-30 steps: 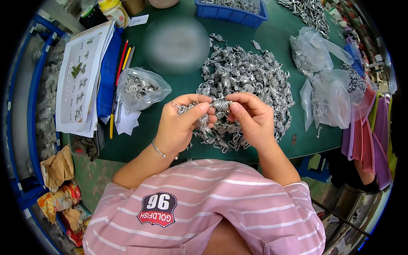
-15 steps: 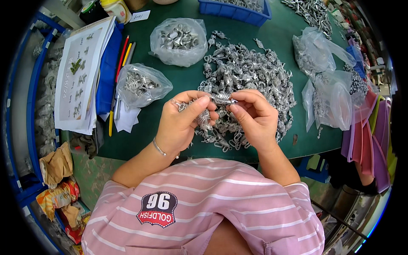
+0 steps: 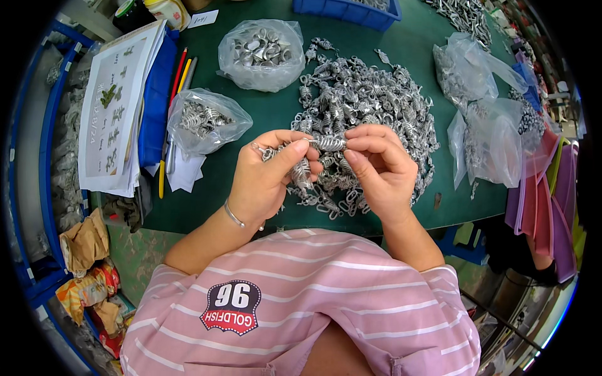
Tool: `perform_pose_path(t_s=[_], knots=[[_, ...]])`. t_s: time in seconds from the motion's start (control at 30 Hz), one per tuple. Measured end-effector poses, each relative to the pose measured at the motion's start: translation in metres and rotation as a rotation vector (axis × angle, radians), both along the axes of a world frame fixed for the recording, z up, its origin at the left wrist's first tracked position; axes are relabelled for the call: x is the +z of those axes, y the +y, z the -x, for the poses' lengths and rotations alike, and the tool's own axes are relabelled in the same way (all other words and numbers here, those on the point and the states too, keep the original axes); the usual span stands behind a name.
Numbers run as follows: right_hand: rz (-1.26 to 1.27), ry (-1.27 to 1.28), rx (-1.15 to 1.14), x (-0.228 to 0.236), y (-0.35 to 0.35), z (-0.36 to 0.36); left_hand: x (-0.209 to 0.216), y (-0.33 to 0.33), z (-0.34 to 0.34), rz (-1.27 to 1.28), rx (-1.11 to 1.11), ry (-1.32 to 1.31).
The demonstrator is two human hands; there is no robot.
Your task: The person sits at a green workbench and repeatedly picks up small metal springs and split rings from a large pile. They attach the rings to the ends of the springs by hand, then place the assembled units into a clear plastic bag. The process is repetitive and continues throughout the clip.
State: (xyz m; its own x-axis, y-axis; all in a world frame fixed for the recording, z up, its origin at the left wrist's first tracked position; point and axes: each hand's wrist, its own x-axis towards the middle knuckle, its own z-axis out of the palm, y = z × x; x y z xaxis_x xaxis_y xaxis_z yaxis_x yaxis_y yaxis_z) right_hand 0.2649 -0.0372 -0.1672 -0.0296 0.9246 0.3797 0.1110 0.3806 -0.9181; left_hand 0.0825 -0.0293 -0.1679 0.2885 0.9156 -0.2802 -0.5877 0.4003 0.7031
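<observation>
R hand (image 3: 385, 175) slightly farther from L hand (image 3: 264, 178), both pinched on ribbed metal pc (image 3: 330, 144), bare tbl (image 3: 195, 208) edge either side

The left hand (image 3: 262, 182) and right hand (image 3: 387, 172) cover the ends of a metal coil (image 3: 330, 144). The top edge cuts off the blue tray (image 3: 346, 17). The metal pile's (image 3: 370, 100) details are too small to make out.

Pink shirt (image 3: 291, 282) (white-striped), silver bracelet (image 3: 234, 215).
</observation>
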Motion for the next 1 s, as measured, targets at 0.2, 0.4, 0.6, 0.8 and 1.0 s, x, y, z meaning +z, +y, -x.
perform_pose_path(t_s=[0.2, 0.4, 0.6, 0.8, 1.0], knots=[[-0.362, -0.239, 0.284, 0.008, 0.003, 0.012, -0.002, 0.007, -0.002, 0.222, -0.119, -0.288], [0.086, 0.224, 0.008, -0.003, 0.003, 0.013, -0.009, 0.006, 0.001, 0.257, -0.112, -0.349], [-0.146, -0.151, 0.137, 0.009, 0.004, 0.016, -0.011, 0.010, 0.000, 0.300, -0.156, -0.397], [-0.304, -0.429, 0.295, -0.006, 0.013, 0.018, -0.005, 0.007, -0.004, 0.154, -0.447, -0.598], [0.328, 0.321, 0.117, -0.004, 0.036, -0.020, 0.011, 0.000, -0.010, 0.042, -0.472, -0.374]])
